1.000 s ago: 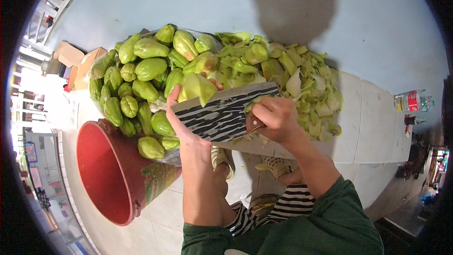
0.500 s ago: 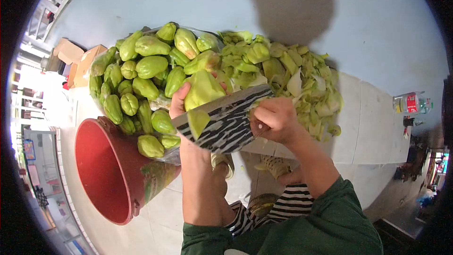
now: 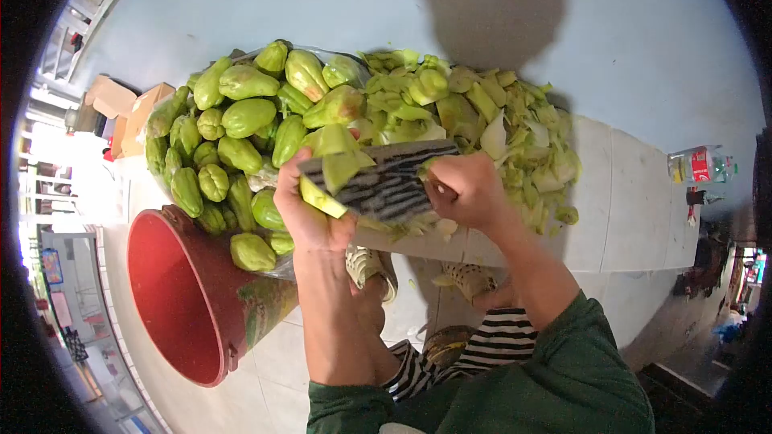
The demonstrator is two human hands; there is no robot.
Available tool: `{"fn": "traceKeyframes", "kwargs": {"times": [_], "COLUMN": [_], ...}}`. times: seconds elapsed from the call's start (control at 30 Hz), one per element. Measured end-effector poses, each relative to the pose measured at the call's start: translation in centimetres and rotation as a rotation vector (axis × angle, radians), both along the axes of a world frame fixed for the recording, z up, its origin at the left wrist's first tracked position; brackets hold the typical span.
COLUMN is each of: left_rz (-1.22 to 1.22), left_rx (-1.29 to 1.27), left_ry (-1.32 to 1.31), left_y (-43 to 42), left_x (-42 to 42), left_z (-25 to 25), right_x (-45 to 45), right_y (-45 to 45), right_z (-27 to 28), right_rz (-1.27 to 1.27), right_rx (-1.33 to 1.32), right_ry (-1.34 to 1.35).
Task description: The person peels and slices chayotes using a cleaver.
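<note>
My left hand point(image 3: 308, 213) is wrapped round a green chayote point(image 3: 323, 198), mostly hidden behind a wide cleaver blade point(image 3: 390, 181) with dark streaks. My right hand point(image 3: 470, 191) grips the cleaver's brown handle, and the blade lies across the chayote. A piece of pale green peel point(image 3: 341, 162) is on the blade near my left fingers. Behind my hands, whole chayotes point(image 3: 248, 117) are heaped on a plastic bag to the left. Peels and cut pieces point(image 3: 515, 124) are piled to the right.
A red bucket point(image 3: 181, 297) lies tilted below the chayotes, its mouth facing left. Cardboard boxes point(image 3: 145, 116) stand at the far left. A plastic bottle with a red label point(image 3: 700, 166) is at the right, on the tiled ledge point(image 3: 635, 201) by the blue wall.
The cleaver has shifted over the chayote, which now shows below the blade's left end instead of above it. The peel on the blade has changed position and shape.
</note>
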State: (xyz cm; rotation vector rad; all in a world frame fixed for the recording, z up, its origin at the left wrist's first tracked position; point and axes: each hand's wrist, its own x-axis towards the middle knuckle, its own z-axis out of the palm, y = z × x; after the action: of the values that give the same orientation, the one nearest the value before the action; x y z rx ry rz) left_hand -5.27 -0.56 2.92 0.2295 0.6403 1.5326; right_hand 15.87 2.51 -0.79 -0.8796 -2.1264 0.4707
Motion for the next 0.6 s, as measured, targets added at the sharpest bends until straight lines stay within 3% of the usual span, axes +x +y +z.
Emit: {"fn": "traceKeyframes", "kwargs": {"times": [0.13,0.2,0.23,0.3,0.33,0.43,0.5,0.6], "left_rz": [0.008,0.062,-0.154,-0.295,-0.299,-0.195,0.046,0.000], "left_rx": [-0.048,-0.106,0.082,0.125,0.129,0.065,-0.098,-0.105], "left_ry": [-0.041,-0.027,-0.079,0.036,0.038,-0.044,-0.062,-0.055], "left_y": [-0.2,-0.2,-0.5,-0.3,-0.2,-0.2,-0.1,0.2], "left_x": [0.1,0.5,-0.9,-0.6,-0.4,0.1,-0.1,0.7], "left_z": [0.7,1.1,0.0,0.3,0.8,1.1,0.8,1.6], "right_x": [-0.1,0.4,0.5,0.6,0.7,1.0,0.6,0.2], "right_y": [0.1,-0.1,0.1,1.0,1.0,0.6,-0.2,-0.9], "right_z": [0.2,0.3,0.1,-0.5,-0.7,-0.4,0.3,0.9], "right_rz": [-0.063,-0.069,-0.066,-0.203,-0.207,-0.187,-0.129,0.036], "right_rx": [-0.036,-0.110,-0.114,-0.346,-0.342,-0.361,-0.273,-0.082], "right_ry": [0.037,-0.098,-0.100,-0.167,-0.164,-0.136,-0.068,-0.122]}}
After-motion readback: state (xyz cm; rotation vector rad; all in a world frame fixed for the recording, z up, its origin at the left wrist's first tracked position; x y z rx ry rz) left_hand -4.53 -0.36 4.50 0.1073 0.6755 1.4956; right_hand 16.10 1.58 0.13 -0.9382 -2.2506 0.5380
